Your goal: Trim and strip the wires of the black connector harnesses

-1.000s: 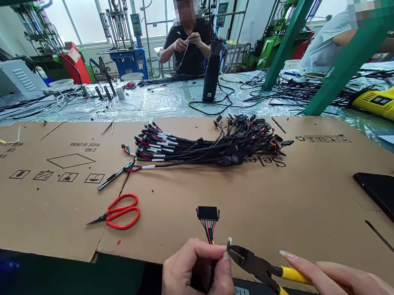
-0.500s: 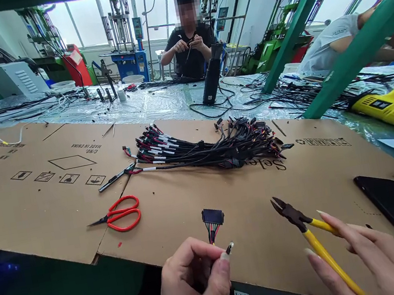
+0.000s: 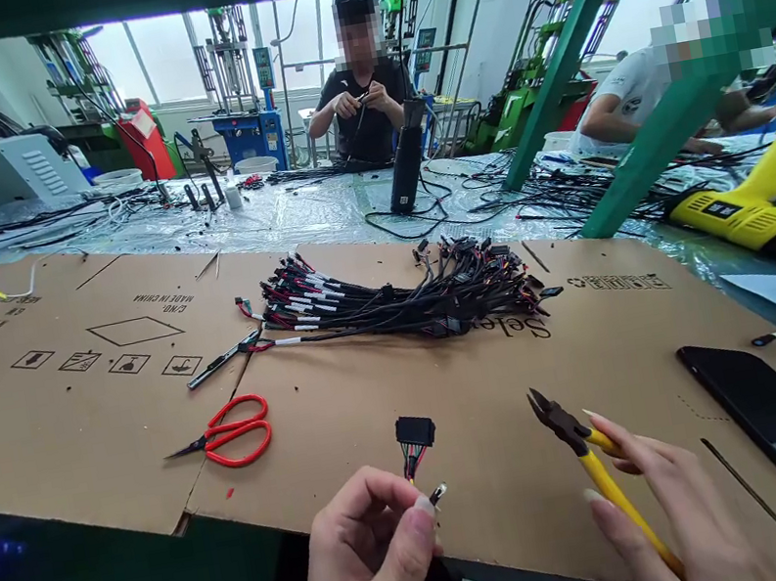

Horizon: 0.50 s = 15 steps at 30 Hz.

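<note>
My left hand (image 3: 369, 556), closed, pinches a thin dark wire end (image 3: 438, 493) with a small shiny tip between thumb and forefinger. Just beyond the fingers, a black connector (image 3: 416, 431) shows with several coloured wires running down behind the hand. On the right, my right hand (image 3: 664, 492) is closed round the yellow handles of diagonal cutters (image 3: 598, 478). Their dark jaws point up and to the left, slightly apart, with nothing between them. Part of one handle is covered by the fingers.
A bundle of black cable harnesses (image 3: 389, 295) lies across the cardboard (image 3: 345, 387). Red-handled scissors (image 3: 237, 433) and tweezers (image 3: 221, 360) lie left. At right are a phone (image 3: 773, 414), a thin dark strip (image 3: 757, 496) and a yellow heat gun (image 3: 748, 215). Two people sit beyond.
The view has shifted slightly. My right hand with the cutters has come a little left, uncovering more of the dark strip. The left hand keeps its pinch, the wire end now tilted flatter.
</note>
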Available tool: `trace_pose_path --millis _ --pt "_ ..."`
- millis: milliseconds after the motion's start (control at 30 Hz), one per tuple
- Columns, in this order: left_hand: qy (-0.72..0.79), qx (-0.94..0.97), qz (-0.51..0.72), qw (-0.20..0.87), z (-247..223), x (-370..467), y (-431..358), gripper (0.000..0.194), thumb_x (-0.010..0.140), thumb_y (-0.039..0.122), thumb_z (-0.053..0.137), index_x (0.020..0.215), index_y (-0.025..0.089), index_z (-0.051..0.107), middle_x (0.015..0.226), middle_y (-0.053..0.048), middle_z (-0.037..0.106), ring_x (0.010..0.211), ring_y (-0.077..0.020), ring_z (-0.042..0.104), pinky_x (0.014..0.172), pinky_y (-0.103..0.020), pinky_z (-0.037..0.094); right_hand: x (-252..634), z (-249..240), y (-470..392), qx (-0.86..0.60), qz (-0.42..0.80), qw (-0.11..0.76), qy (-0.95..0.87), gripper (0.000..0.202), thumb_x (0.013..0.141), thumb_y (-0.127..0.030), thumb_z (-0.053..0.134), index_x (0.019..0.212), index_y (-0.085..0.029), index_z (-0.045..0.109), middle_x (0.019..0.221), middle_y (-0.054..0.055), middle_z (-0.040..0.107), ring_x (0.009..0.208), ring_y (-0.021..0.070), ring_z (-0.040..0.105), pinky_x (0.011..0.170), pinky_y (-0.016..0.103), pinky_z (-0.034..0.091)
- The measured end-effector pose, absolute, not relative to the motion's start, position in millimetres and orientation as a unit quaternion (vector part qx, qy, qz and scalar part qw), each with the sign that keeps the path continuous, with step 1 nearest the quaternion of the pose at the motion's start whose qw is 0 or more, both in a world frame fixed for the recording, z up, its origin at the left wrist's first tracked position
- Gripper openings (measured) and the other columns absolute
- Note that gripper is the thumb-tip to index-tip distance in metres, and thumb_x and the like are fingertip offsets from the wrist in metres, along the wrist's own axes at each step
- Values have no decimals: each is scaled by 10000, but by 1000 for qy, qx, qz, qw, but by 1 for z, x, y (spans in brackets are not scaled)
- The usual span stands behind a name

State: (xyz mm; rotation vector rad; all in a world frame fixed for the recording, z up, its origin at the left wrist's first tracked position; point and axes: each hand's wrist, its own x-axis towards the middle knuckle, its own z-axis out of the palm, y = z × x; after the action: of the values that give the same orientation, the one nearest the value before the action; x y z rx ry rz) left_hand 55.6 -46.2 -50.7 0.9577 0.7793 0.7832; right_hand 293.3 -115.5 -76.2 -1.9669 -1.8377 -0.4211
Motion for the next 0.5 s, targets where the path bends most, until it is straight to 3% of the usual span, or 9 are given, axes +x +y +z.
trace_pose_path --millis 133,233,300,333,367,400,433,500 --pt "338 525 415 662 -61 54 -43 194 851 356 599 835 166 633 865 -32 423 549 -38 414 480 -162 398 319 -108 -98 -679 -288 121 -664 426 880 -412 480 1201 -135 512 878 110 575 724 248 574 560 355 435" --pt "320 572 442 612 -67 53 -42 85 845 251 615 855 207 686 881 -24 383 603 -39 434 545 -153 430 317 -113 -89 -663 -305 123 -672 417 833 -410 543 1142 -132 566 976 174 572 869 369 564 640 491 432" --pt "303 560 420 646 -68 54 -43 116 865 269 588 888 218 689 846 -9 375 541 -17 430 477 -126 420 300 -99 -88 -648 -302 152 -682 394 849 -382 519 1175 -161 547 1103 193 542 1003 412 518 701 546 420" --pt "298 547 406 669 -68 55 -44 131 869 288 581 893 214 686 832 -4 379 510 -8 434 440 -112 410 289 -88 -88 -637 -285 177 -694 348 871 -345 492 1185 -200 526 1122 158 540 1027 361 524 736 513 433" --pt "298 533 393 687 -68 56 -46 145 868 307 581 889 205 681 822 -1 392 482 -1 442 414 -102 401 277 -75 -89 -610 -246 205 -725 305 891 -320 477 1181 -230 509 1093 107 549 1011 257 548 764 407 465" --pt "297 525 381 701 -67 57 -47 158 861 322 589 882 193 677 813 0 411 463 1 455 403 -98 402 265 -62 -90 -587 -132 297 -741 264 887 -261 501 1148 -229 517 1056 82 552 1000 189 555 781 310 481" --pt "301 520 371 708 -65 57 -49 171 850 335 602 873 184 677 801 0 429 459 -5 474 405 -98 409 253 -50 -90 -555 -41 360 -749 223 886 -256 516 1109 -242 525 997 53 559 954 141 569 746 231 487" --pt "317 511 366 710 -63 58 -52 196 827 357 627 846 171 685 775 1 453 453 -13 489 402 -97 409 235 -31 -90 -515 70 401 -755 180 883 -249 534 1060 -267 564 920 19 559 881 107 578 731 188 485"
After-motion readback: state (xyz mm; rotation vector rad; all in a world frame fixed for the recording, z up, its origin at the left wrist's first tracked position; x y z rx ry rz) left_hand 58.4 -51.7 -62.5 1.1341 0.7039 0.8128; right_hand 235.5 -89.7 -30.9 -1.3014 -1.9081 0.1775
